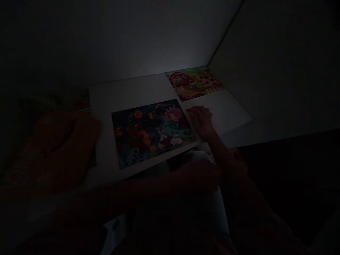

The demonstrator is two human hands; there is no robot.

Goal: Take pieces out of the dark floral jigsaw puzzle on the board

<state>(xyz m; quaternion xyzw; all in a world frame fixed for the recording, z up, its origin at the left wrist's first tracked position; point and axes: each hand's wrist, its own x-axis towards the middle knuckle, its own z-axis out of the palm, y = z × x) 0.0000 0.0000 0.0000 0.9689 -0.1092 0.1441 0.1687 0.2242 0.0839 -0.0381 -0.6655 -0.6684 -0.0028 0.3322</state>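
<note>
We see the right hand (201,120) right of centre in the frame, its forearm running down toward the lower right. The hand lies palm down, fingers loosely spread and pointing up-left, resting at the right edge of the dark puzzle (151,131); it grips nothing that we can make out. That puzzle lies flat on the pale worktop (106,102) in the middle of the frame, showing rabbits and a peacock.

The left hand (204,177) sits lower, in the lower centre, over the lap; its forearm stretches in from the left. It is so dim that we cannot tell whether it is open or closed.

A second puzzle (195,83), with a red barn, lies at the worktop's far edge, upper right of centre, apart from the right hand.

The scene is very dark. At the left an orange mass (61,148) stays blurred, and we cannot name it. The frame's corners are black.
</note>
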